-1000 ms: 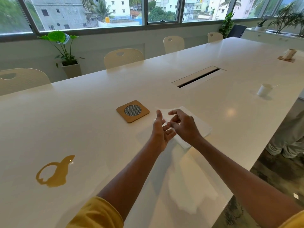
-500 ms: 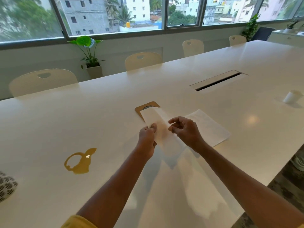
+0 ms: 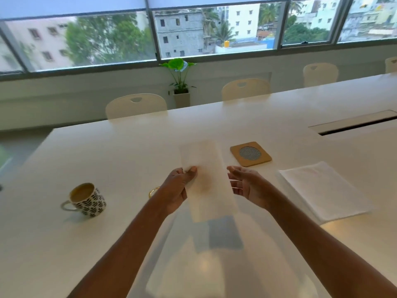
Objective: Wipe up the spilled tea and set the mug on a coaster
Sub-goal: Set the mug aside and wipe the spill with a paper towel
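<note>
A person's left hand [image 3: 179, 190] pinches one thin white tissue sheet [image 3: 206, 179] by its left edge, above a long white table [image 3: 129, 151], while the right hand [image 3: 247, 186] hangs just beside the sheet's right edge, fingers spread and holding nothing. The spilled tea [image 3: 153, 191] shows only as a small amber curve at the left wrist, the rest hidden behind hand and sheet. The leaf-patterned mug [image 3: 87, 200], nearly full, stands to the left of the spill, well inside the table's near and left edges, with bare tabletop all round it. The square cork coaster [image 3: 250, 153] lies beyond the right hand, apart from it, and a stack of tissues [image 3: 324, 190] rests to the right near the table's front edge. A cable slot [image 3: 356, 123] opens at far right. Cream chairs [image 3: 136, 105] line the far side, with a potted plant [image 3: 180, 82] under the windows
</note>
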Available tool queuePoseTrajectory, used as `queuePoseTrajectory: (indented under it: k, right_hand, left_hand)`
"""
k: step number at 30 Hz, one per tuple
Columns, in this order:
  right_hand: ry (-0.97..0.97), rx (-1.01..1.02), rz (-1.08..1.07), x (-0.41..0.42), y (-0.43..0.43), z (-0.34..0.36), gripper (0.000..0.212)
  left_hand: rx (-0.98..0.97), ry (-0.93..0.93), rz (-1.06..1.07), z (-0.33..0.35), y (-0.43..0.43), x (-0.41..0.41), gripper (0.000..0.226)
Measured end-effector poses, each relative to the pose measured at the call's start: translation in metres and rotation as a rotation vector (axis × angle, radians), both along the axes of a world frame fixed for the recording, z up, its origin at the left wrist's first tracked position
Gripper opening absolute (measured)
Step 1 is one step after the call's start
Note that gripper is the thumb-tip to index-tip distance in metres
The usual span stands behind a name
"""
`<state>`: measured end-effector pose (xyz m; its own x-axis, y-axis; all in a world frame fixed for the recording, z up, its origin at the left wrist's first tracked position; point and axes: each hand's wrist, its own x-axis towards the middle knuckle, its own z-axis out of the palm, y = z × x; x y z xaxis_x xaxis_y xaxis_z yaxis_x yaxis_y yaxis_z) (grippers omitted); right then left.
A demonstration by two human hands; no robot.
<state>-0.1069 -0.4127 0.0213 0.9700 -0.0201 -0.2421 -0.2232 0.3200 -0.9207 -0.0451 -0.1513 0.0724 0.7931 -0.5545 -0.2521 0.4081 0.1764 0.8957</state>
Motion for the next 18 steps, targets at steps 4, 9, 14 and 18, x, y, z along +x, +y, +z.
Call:
queuePoseTrajectory:
  k: [4,9,14,18]
  right_hand:
    - [-0.013,-0.018,0.041,0.013,0.035,0.009,0.043]
    - [-0.001,-0.072,0.083,0.020,0.070,0.017,0.040]
    - [-0.013,-0.160,0.061,0.029,0.093,0.021,0.032]
    - [-0.010,-0.168,0.129,0.034,0.103,0.023,0.041]
  left_hand:
    - [0.048,-0.007,0.074,0.004,0.051,0.003,0.027]
    - [0.088,0.002,0.122,0.003,0.104,0.002,0.037]
    - [0.138,-0.040,0.155,-0.003,0.143,-0.002,0.036]
    - [0.197,-0.086,0.187,-0.001,0.160,-0.005,0.030]
